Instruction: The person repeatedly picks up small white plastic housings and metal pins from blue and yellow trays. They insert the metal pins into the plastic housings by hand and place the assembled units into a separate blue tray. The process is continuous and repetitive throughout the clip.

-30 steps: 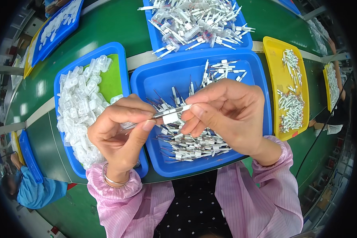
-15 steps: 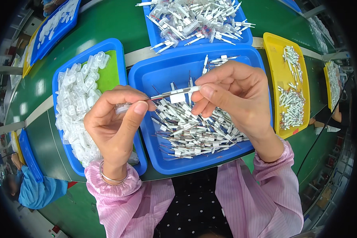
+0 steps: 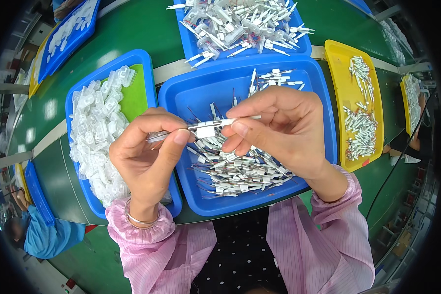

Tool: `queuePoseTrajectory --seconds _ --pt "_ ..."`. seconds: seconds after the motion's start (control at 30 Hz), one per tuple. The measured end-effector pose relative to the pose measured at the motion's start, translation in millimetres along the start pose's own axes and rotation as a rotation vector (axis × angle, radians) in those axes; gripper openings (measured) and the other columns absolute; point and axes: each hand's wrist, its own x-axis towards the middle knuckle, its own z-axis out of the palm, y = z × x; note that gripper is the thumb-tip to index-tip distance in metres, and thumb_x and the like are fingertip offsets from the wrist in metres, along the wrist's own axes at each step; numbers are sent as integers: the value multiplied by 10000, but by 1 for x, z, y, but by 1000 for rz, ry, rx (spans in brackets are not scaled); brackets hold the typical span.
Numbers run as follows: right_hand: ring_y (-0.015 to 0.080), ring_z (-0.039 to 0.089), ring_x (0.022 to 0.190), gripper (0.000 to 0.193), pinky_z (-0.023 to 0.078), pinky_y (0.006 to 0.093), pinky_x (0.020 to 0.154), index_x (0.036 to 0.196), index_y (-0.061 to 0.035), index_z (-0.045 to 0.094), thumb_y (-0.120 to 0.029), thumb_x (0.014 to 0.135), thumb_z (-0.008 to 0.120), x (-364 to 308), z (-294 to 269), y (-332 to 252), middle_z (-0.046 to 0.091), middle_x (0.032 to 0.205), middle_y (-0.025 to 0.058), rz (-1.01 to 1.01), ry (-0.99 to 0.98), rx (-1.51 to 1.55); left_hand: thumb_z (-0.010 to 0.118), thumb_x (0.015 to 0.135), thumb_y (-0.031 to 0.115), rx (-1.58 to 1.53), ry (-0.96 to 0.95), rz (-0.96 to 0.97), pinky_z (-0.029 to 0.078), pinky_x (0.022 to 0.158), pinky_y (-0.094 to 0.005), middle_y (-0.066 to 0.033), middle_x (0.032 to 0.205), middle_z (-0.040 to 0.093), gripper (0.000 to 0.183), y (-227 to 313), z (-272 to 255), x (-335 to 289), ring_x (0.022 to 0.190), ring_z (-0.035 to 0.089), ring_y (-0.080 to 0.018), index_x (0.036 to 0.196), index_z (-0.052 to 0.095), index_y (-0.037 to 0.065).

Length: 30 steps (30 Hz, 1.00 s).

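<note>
Between the two hands, over the middle blue tray, a thin grey rod with a white block on it is held level. The right hand pinches the rod's right end between thumb and forefinger, fingers closed on it. The left hand is closed at the rod's left end, thumb and forefinger pressed on a small clear plastic cap; whether the cap is already seated on the rod I cannot tell.

To do this well, the rod should stay straight in line with the cap's opening, with the right hand pushing along the rod's length, not bending it. Grip close to the joint, so the thin wire does not bow. Working low over the tray means a dropped part lands among the pile of finished rods just beneath the right hand, not on the green table.

More clear caps lie in the tray just left of the left hand, within easy reach.
</note>
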Motion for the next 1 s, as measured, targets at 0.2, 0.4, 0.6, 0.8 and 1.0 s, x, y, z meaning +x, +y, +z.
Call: queuePoseTrajectory --seconds 0.2,0.4,0.6,0.8,1.0 --pt "194 645 761 202 548 262 663 977 97 559 50 783 590 -2 1 1 629 801 156 -34 -48 56 587 763 -74 -67 22 -39 453 614 -224 -101 773 577 64 1 -1 -1 683 548 -128 820 569 -51" --pt "185 642 700 192 542 252 614 960 93 575 21 785 604 2 -3 0 631 793 148 92 -113 97 610 742 -79 57 -66 50 434 610 -216 -86 762 580 71 1 0 0 686 526 -125 799 582 -47" --pt "171 633 688 162 523 237 594 935 84 588 35 781 598 1 -14 12 627 789 137 -9 -15 50 535 800 6 -533 -215 -264 399 807 -263 -164 1101 506 461 -4 -5 7 948 504 -165 1225 364 -47" --pt "138 600 720 162 510 226 623 938 88 592 67 777 580 -6 -24 1 606 844 130 -136 53 -116 446 778 -45 -582 -206 -447 445 876 -350 -290 1220 411 515 3 5 7 1095 490 -344 1268 296 -93" --pt "123 585 727 175 514 208 615 882 38 637 110 727 601 -13 -20 6 593 837 106 -215 95 -292 416 830 -50 -431 -312 -307 479 804 -341 -256 1197 446 446 3 9 5 1000 558 -320 1266 318 -58"
